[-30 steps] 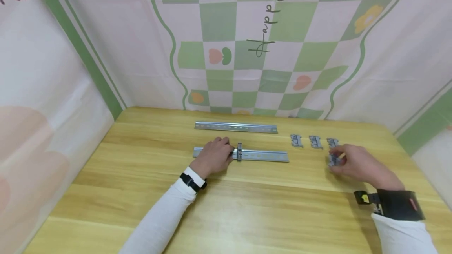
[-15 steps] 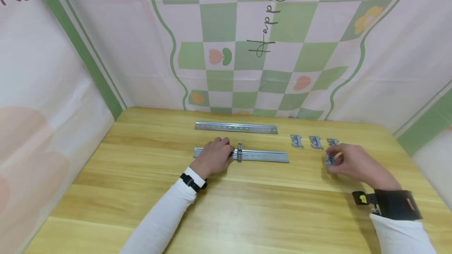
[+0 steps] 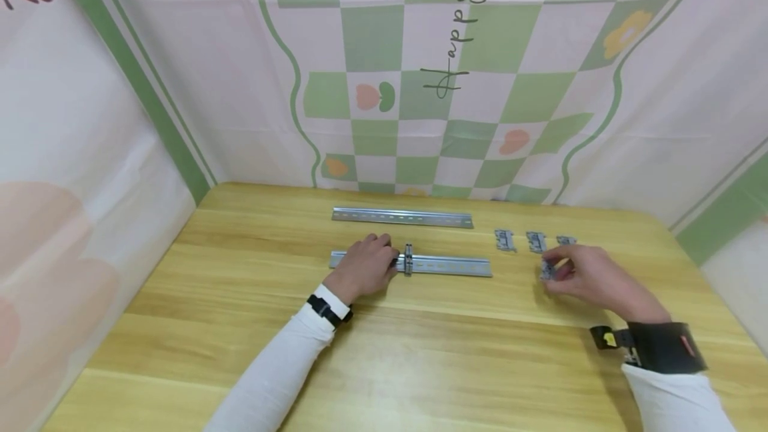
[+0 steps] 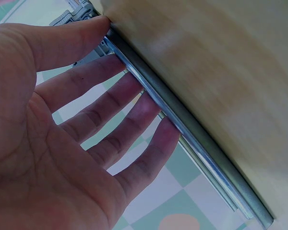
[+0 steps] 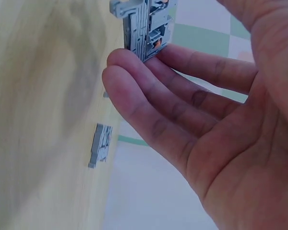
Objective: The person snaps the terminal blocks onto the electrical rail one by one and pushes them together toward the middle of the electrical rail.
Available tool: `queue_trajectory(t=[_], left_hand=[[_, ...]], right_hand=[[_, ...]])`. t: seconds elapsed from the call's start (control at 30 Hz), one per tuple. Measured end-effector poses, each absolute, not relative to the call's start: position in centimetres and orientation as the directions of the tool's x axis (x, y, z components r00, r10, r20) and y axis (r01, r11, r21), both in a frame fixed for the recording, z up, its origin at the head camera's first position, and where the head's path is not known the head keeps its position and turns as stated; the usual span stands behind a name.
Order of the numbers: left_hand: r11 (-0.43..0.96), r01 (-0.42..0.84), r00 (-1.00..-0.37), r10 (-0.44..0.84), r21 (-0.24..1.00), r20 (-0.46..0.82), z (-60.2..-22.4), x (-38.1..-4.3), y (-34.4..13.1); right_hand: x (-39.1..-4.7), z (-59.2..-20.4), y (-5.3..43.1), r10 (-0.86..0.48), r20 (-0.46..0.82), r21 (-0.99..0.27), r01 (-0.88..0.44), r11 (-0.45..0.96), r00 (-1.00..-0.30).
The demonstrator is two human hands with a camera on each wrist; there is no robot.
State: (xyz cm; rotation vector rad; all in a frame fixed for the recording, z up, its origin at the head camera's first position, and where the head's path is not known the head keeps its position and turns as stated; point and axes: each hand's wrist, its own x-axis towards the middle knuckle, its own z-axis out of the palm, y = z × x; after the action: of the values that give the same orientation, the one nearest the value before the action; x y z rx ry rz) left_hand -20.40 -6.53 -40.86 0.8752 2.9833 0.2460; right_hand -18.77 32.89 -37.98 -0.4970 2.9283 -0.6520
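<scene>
Left hand (image 3: 365, 264): over the left part of the near rail (image 3: 453, 265), fingers spread and nearly straight, tips touching its edge. Rail is shiny bent sheet metal, long and slotted, lying left-right. Mounted block (image 3: 409, 260) sits across it just right of the hand, upright, grey; can't tell if one slice or several.

Right hand (image 3: 594, 280): pinching the held block (image 5: 149, 33) between thumb and fingers, well right of the near rail. Block is thin, grey, plastic-looking, with ribbed edge, stepped outline, hook-like corner and an orange bit inside.

Far rail (image 3: 402, 217) is also slotted metal, roughly parallel. Three flat grey loose blocks (image 3: 537, 241) lie in a row at right, notched profiles, rightmost just beyond the right hand. Desk (image 3: 420, 365) is pale, smooth wood grain.
</scene>
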Motion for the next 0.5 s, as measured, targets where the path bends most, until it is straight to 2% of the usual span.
queue_trajectory(t=[0.5], left_hand=[[0.826, 0.542, -0.838, 0.545, 0.152, 0.027, -40.9, -20.5, -6.6]], right_hand=[[-19.1, -38.4, 31.2, -0.396, 0.036, -0.458, -0.367, 0.81, -0.918]])
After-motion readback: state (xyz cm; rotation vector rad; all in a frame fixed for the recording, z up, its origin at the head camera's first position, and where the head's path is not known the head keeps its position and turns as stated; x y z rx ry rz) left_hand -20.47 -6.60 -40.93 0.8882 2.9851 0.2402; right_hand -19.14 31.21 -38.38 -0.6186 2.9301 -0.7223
